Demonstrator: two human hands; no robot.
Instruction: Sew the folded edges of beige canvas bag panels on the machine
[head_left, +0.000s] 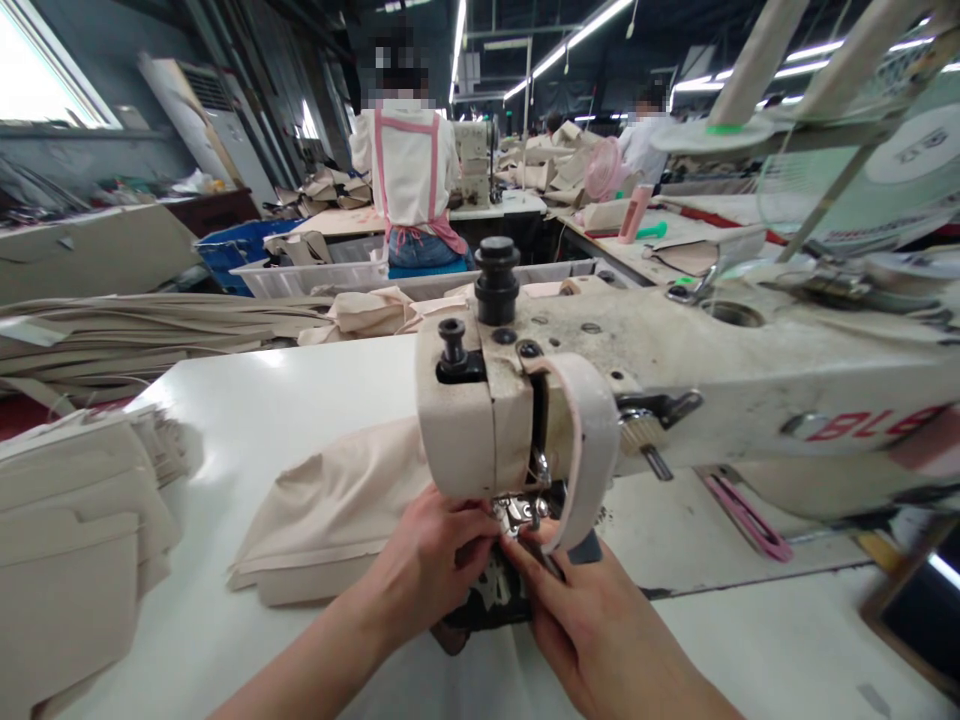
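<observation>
A white sewing machine (457,415) stands in front of me, and both my hands meet at its metal presser foot (521,512). My left hand (439,545) comes from the left with its fingers curled and pinched together beside the foot. What lies between the fingertips is hidden. Beige fabric (337,510) spreads on the table behind and left of that hand. On the other side, my right hand (589,595) is closed, its index finger reaching to the foot. A dark, narrow piece shows by its fingers, too small to name. A pale curved guard (596,450) partly covers this hand.
Stacked beige cut pieces (67,560) lie at the left of the white table (247,400). Long beige strips (172,325) lie beyond. Pink-handled snips (750,520) rest on the machine bed. A dark-screened object (922,600) sits at right. A person (409,170) sits ahead.
</observation>
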